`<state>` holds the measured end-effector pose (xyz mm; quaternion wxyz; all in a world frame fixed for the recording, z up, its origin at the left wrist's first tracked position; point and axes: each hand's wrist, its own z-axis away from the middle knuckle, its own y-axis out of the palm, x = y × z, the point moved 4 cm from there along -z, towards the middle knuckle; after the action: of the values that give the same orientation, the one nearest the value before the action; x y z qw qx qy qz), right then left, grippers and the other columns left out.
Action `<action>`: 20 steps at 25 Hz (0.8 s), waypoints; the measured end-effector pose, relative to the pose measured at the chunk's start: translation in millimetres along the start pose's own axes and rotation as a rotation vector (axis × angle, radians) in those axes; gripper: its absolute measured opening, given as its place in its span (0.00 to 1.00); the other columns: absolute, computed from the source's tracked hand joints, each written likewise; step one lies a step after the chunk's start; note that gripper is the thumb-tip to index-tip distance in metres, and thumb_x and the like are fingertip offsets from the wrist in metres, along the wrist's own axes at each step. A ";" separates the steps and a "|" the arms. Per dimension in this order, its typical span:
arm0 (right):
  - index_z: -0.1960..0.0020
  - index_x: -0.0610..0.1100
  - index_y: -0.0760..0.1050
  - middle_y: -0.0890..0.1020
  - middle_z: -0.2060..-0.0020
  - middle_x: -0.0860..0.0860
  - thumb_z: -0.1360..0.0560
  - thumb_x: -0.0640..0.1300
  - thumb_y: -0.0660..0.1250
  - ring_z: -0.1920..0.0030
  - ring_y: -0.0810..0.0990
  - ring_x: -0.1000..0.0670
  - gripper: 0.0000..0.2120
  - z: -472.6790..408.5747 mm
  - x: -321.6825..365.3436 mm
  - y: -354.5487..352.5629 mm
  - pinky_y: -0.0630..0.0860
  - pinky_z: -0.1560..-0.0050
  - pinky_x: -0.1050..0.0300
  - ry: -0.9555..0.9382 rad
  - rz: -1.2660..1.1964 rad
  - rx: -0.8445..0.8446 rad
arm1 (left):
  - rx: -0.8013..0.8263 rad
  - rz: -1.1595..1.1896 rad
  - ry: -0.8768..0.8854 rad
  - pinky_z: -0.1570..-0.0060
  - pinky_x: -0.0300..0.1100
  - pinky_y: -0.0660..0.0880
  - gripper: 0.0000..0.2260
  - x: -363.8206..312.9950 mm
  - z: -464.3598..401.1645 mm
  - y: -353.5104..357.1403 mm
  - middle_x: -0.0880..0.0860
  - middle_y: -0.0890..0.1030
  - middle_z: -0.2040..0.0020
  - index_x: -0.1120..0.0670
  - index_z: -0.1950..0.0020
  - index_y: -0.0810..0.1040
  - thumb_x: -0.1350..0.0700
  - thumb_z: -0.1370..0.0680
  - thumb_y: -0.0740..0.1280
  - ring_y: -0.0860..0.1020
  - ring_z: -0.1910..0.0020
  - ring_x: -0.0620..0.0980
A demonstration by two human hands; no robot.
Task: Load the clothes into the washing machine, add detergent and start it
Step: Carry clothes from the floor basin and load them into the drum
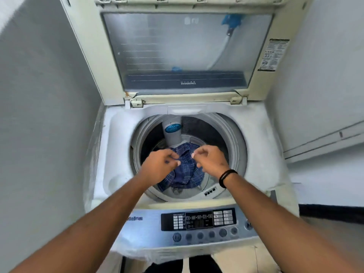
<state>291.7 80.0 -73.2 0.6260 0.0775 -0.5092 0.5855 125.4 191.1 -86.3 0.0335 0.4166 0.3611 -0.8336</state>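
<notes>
The top-loading washing machine (pixel 110 154) stands with its lid (pixel 177 52) raised. A blue plaid cloth (pixel 186 174) lies bunched in the drum (pixel 234 146), in front of the white agitator column (pixel 172 133). Both my hands hover over the drum opening. My left hand (pixel 159 164) is just left of the cloth's middle, its fingers loosely curled with the tips near the fabric. My right hand (pixel 211 160), with a black band at the wrist, is just right of it, fingers loosely curled too. Neither hand visibly grips the cloth. No detergent is in view.
The control panel (pixel 199 219) with display and round buttons runs along the machine's near edge. Grey walls close in on the left and right. A white ledge (pixel 323 142) juts out at the right.
</notes>
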 end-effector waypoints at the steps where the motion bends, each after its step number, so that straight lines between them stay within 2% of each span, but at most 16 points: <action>1: 0.55 0.49 0.81 0.85 0.60 0.53 0.24 0.49 0.72 0.57 0.85 0.52 0.04 19.2 6.8 -7.1 0.83 0.53 0.51 -0.033 -0.042 -0.033 | -0.040 0.035 0.034 0.49 0.40 0.78 0.08 -9.0 11.9 -3.9 0.47 0.85 0.52 0.52 0.44 0.84 0.53 0.21 0.73 0.82 0.54 0.41; 5: 0.51 0.48 0.82 0.85 0.58 0.52 0.23 0.46 0.71 0.58 0.85 0.52 0.03 97.9 12.4 -39.7 0.82 0.56 0.56 -0.128 -0.194 -0.189 | -0.115 0.186 0.134 0.54 0.38 0.78 0.02 -36.9 49.3 -1.7 0.44 0.85 0.59 0.49 0.51 0.85 0.56 0.21 0.73 0.83 0.58 0.42; 9: 0.52 0.49 0.82 0.85 0.60 0.54 0.23 0.44 0.71 0.57 0.85 0.52 0.02 176.1 -26.5 -79.8 0.82 0.55 0.54 -0.112 -0.280 -0.450 | -0.135 0.324 0.139 0.59 0.47 0.80 0.04 -63.6 85.1 19.1 0.47 0.85 0.63 0.49 0.54 0.85 0.57 0.21 0.72 0.82 0.64 0.47; 12: 0.54 0.49 0.82 0.86 0.61 0.50 0.23 0.41 0.71 0.61 0.85 0.49 0.04 236.1 -65.5 -106.8 0.80 0.59 0.54 -0.046 -0.396 -0.621 | -0.027 0.377 0.182 0.57 0.51 0.80 0.07 -96.7 107.7 52.0 0.51 0.85 0.64 0.51 0.56 0.84 0.54 0.19 0.70 0.83 0.63 0.50; 14: 0.55 0.50 0.82 0.86 0.61 0.49 0.22 0.41 0.70 0.61 0.85 0.49 0.05 276.9 -92.9 -118.7 0.78 0.61 0.57 -0.012 -0.447 -0.717 | 0.072 0.366 0.225 0.62 0.49 0.79 0.09 -120.7 122.7 79.7 0.52 0.85 0.64 0.53 0.56 0.84 0.52 0.18 0.69 0.81 0.65 0.49; 16: 0.55 0.51 0.82 0.86 0.61 0.49 0.22 0.42 0.70 0.61 0.84 0.50 0.06 319.4 -119.8 -125.6 0.77 0.61 0.59 0.034 -0.470 -0.803 | 0.176 0.362 0.253 0.68 0.43 0.76 0.08 -143.6 140.8 108.2 0.52 0.85 0.63 0.55 0.55 0.84 0.53 0.18 0.70 0.80 0.66 0.48; 20: 0.55 0.44 0.81 0.86 0.61 0.47 0.22 0.40 0.69 0.64 0.83 0.53 0.04 430.0 -176.8 -122.0 0.77 0.61 0.59 0.129 -0.568 -1.008 | 0.368 0.257 0.424 0.61 0.41 0.78 0.06 -182.4 200.8 173.1 0.52 0.86 0.60 0.54 0.51 0.83 0.54 0.18 0.69 0.84 0.62 0.49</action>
<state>191.7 -370.7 60.8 0.7478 -0.1324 -0.6452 0.0835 171.2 -107.7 24.1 -0.0135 0.6228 0.1475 -0.7683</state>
